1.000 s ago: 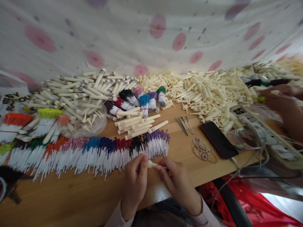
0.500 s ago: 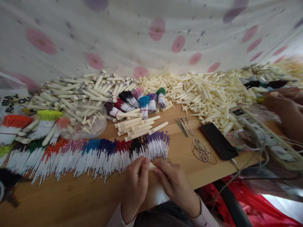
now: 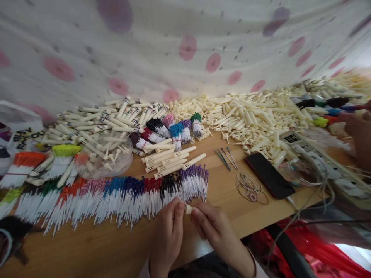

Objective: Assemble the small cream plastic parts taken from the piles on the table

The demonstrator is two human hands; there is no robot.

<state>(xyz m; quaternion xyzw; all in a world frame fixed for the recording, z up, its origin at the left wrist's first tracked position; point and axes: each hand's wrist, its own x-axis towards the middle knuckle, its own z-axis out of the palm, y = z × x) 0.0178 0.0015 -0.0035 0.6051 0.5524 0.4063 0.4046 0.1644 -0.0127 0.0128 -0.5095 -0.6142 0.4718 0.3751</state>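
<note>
the left hand [image 3: 169, 227] curls closed on one end of the cream part [image 3: 188, 209], the right hand [image 3: 213, 224] pinches the other; it sits between them, long axis seemingly side to side, neither nearer.

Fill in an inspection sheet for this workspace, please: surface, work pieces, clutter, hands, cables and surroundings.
Surface: wooden table, wood grain showing in front.
Job's things: small cream pen part in both hands; row of coloured ink refills; slotted pen barrels behind the row; heaped cream plastic parts.
Clutter: smartphone, tweezers and tangled rubber bands, right of the refills.
Hands: left hand and right hand both pinch the cream pen part.
Cables: white cable at the smartphone's near end; more beside the power strip.
Surroundings: spotted curtain behind; another person's hand, partly shown, far right.
</note>
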